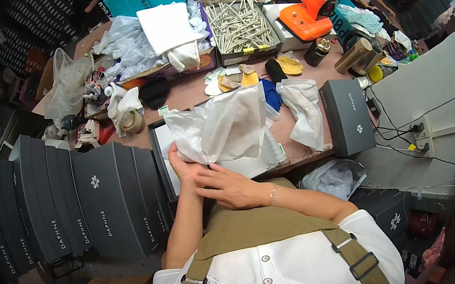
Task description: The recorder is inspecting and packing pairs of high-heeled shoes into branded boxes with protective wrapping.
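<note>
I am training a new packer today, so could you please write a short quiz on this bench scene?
1. True or false: the left hand holds the white tissue paper.
2. The right hand is: A) lifting the orange tool; B) beside the left wrist; C) on the grey box.
3. What fills the tray at the far side of the table?

Key: 1 true; 2 B; 3 metal rods.
</note>
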The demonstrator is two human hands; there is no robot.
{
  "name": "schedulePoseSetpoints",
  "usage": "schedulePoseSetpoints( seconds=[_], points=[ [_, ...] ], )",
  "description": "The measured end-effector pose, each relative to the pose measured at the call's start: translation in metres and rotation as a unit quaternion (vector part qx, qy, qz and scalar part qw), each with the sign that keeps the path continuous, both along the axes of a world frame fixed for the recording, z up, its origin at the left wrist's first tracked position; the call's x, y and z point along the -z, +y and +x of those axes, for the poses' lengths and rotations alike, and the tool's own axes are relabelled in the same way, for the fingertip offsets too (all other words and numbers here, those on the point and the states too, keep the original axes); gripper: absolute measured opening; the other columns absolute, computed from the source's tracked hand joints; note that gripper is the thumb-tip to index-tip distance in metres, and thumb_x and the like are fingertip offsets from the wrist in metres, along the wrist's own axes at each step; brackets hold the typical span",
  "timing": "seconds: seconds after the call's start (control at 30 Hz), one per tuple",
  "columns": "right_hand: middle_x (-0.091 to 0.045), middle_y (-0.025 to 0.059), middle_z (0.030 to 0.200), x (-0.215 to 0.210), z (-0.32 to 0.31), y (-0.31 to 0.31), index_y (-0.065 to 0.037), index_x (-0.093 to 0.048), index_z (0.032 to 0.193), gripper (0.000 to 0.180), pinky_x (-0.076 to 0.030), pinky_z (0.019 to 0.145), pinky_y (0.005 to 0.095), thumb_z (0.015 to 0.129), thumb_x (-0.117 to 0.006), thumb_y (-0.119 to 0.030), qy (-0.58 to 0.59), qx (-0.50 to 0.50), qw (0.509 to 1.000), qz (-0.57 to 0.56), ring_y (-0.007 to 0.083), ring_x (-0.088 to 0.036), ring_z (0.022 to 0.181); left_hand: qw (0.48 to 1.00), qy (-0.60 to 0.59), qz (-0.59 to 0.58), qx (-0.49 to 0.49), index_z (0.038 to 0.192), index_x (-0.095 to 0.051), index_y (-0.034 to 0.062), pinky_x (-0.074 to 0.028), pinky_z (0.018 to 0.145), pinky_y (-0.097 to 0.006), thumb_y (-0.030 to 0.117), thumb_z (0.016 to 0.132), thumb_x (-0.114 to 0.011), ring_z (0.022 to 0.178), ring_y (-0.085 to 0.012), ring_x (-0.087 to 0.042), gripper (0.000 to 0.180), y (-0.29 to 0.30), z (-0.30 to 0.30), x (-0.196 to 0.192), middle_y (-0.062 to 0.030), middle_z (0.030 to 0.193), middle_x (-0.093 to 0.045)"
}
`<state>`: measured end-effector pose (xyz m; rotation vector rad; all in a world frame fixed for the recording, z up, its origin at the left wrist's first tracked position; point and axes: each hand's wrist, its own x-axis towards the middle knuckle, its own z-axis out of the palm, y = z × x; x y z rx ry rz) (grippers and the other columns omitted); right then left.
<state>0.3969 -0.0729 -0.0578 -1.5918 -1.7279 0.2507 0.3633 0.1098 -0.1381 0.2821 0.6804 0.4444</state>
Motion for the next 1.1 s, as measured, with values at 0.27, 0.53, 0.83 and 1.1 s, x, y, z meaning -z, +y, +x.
schedulePoseSetpoints(
  seconds=[0.27,0.53,0.83,1.1],
  points=[
    [-0.059,0.0078,0.105,-0.010,0.082,-0.059,0.004,-0.040,0.130,0.055,-0.045,0.087,0.0310,0.086,-0.065,-0.017,0.579,0.142,0.802,-0.047,0.0139,-0.055,0.099,0.999,0.029,0.021,0.022,0.128,-0.048,0.0036,-0.044,0.098,-0.045,0.045,0.091,-0.045,0.114,-0.0308,-0.055,0.056,-0.008,-0.021,-0.031,-0.0137,0.126,-0.055],
    [-0.058,0.0087,0.114,0.021,0.072,-0.084,0.003,-0.041,0.135,0.075,-0.047,0.084,0.0273,0.080,-0.073,-0.035,0.631,0.165,0.737,-0.176,0.0137,-0.057,0.100,0.977,0.100,0.130,-0.137,0.117,-0.054,0.0031,-0.048,0.091,-0.039,0.039,0.094,-0.050,0.102,-0.0241,-0.059,0.043,0.046,-0.041,-0.012,-0.0074,0.110,-0.061],
    [-0.058,0.0124,0.118,-0.001,0.077,-0.093,-0.001,-0.048,0.128,0.053,-0.045,0.091,0.0283,0.083,-0.071,-0.017,0.418,0.383,0.824,0.002,0.0180,-0.055,0.108,0.327,0.186,0.894,0.245,0.100,-0.059,0.0015,-0.041,0.091,-0.044,0.032,0.079,-0.072,0.097,-0.0380,-0.055,0.039,0.024,-0.056,-0.039,-0.0175,0.103,-0.060],
    [-0.049,0.0156,0.122,0.001,0.031,-0.062,-0.002,-0.049,0.122,0.044,-0.037,0.100,0.0344,0.088,-0.061,-0.027,0.339,0.190,0.920,-0.039,0.0272,-0.049,0.115,0.982,-0.008,0.152,0.110,0.130,-0.042,0.0052,-0.038,0.101,-0.037,0.037,0.095,-0.048,0.115,-0.0237,-0.051,0.048,-0.080,0.002,-0.015,-0.0103,0.124,-0.051]
  ],
)
